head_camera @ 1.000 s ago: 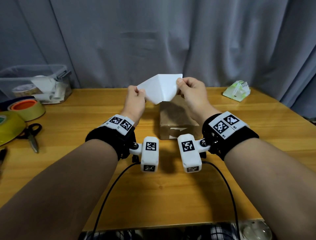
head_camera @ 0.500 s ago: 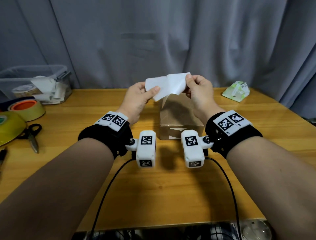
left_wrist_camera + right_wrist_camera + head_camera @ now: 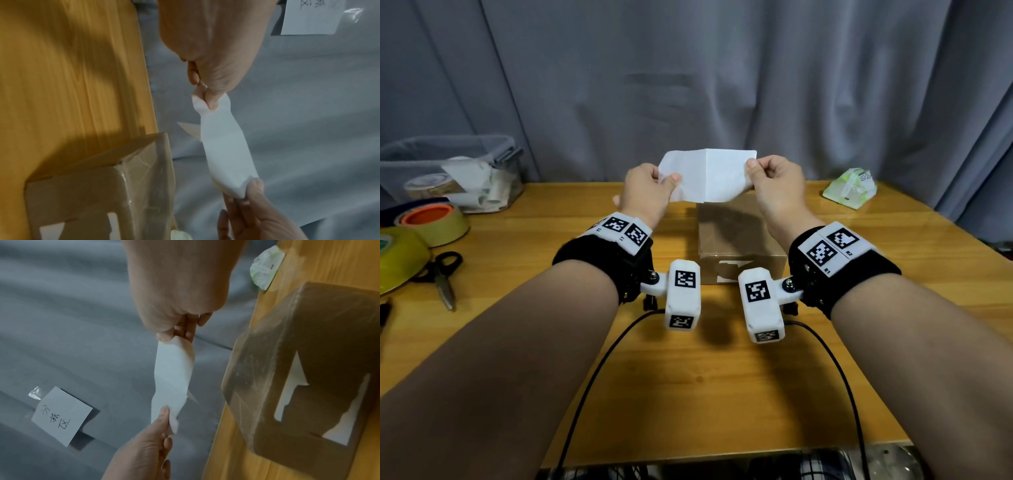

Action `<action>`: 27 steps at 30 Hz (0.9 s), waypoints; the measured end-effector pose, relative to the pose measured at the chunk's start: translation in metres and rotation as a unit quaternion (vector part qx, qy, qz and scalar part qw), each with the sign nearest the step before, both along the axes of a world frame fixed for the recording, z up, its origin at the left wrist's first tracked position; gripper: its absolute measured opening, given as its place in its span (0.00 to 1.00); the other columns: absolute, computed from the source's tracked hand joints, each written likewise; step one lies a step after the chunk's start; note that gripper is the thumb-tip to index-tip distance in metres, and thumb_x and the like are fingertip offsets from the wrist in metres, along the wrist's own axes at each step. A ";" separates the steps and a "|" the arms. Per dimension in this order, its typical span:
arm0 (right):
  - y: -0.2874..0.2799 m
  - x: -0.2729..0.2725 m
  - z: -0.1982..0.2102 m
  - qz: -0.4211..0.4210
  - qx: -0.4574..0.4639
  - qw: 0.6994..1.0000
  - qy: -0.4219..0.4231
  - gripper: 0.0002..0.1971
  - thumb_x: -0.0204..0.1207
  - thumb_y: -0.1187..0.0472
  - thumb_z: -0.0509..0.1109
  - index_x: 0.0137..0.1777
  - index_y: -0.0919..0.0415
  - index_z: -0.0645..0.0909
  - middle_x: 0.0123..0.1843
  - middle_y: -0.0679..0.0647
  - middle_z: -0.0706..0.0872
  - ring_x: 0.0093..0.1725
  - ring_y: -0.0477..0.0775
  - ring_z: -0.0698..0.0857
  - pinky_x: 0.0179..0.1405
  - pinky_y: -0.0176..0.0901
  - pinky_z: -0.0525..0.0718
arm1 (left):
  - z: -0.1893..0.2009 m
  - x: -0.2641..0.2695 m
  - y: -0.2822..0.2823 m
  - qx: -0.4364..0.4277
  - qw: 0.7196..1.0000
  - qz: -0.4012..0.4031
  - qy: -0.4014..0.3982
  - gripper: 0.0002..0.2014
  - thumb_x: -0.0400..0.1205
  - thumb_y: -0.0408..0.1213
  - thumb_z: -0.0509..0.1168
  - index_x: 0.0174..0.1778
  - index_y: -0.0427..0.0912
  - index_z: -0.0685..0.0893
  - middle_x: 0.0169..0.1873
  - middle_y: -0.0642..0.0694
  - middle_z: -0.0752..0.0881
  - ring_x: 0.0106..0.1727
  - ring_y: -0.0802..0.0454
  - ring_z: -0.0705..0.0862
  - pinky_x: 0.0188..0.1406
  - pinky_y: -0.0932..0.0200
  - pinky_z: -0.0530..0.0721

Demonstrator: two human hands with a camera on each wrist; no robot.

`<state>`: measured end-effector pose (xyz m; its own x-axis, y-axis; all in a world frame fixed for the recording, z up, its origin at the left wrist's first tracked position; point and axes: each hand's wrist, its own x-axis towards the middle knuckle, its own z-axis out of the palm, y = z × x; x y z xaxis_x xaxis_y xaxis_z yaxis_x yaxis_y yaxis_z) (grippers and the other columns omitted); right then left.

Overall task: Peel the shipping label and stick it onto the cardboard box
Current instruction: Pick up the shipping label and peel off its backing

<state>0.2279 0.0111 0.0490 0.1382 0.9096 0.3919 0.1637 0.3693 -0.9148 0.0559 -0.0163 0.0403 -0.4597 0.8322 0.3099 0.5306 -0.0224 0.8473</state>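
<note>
Both hands, left hand and right hand, are pinching the shipping label stretched sideways, hovering just above the cardboard box's far edge.

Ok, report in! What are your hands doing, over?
Left hand and right hand pinch the shipping label, one end each. Label up in the air above the cardboard box. Nothing between them.

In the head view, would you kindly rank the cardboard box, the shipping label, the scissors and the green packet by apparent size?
1. cardboard box
2. shipping label, nearly as large, but held nearer the camera, so unsure
3. scissors and green packet look alike
</note>
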 end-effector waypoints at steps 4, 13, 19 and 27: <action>0.001 0.004 0.001 -0.018 -0.005 1.000 0.004 0.14 0.79 0.61 0.64 0.30 0.56 0.74 0.33 0.53 0.79 0.37 0.51 0.76 0.40 0.43 0.77 | 0.002 0.002 -0.001 -0.010 0.999 0.031 0.027 0.18 0.78 0.51 0.64 0.26 0.49 0.69 0.34 0.48 0.80 0.41 0.45 0.79 0.64 0.41 0.73; 0.000 0.005 0.001 -0.024 0.003 1.000 -0.004 0.11 0.80 0.60 0.63 0.36 0.61 0.76 0.35 0.53 0.80 0.37 0.49 0.77 0.39 0.40 0.77 | -0.005 -0.006 -0.003 -0.044 0.996 0.073 0.041 0.17 0.78 0.49 0.64 0.27 0.46 0.70 0.33 0.48 0.79 0.46 0.41 0.79 0.52 0.49 0.61; 0.002 0.005 -0.001 -0.048 -0.005 0.999 -0.018 0.13 0.79 0.58 0.63 0.32 0.57 0.75 0.33 0.51 0.80 0.37 0.50 0.77 0.45 0.48 0.81 | -0.006 -0.009 -0.001 -0.062 0.992 0.096 0.061 0.16 0.78 0.46 0.62 0.28 0.46 0.69 0.38 0.47 0.79 0.57 0.38 0.80 0.50 0.50 0.60; -0.001 0.000 -0.001 -0.074 0.005 0.997 -0.024 0.12 0.80 0.58 0.61 0.34 0.57 0.75 0.33 0.48 0.78 0.40 0.51 0.76 0.45 0.46 0.78 | -0.012 -0.014 -0.002 -0.079 0.987 0.133 0.048 0.11 0.80 0.42 0.60 0.52 0.40 0.78 0.54 0.40 0.85 0.63 0.37 0.78 0.61 0.46 0.66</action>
<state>0.2278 0.0099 0.0477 0.2507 0.8771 0.4096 0.2602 0.3465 -0.9012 0.0423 -0.0180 0.0281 -0.6426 0.7281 0.2387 0.5786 0.2569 0.7740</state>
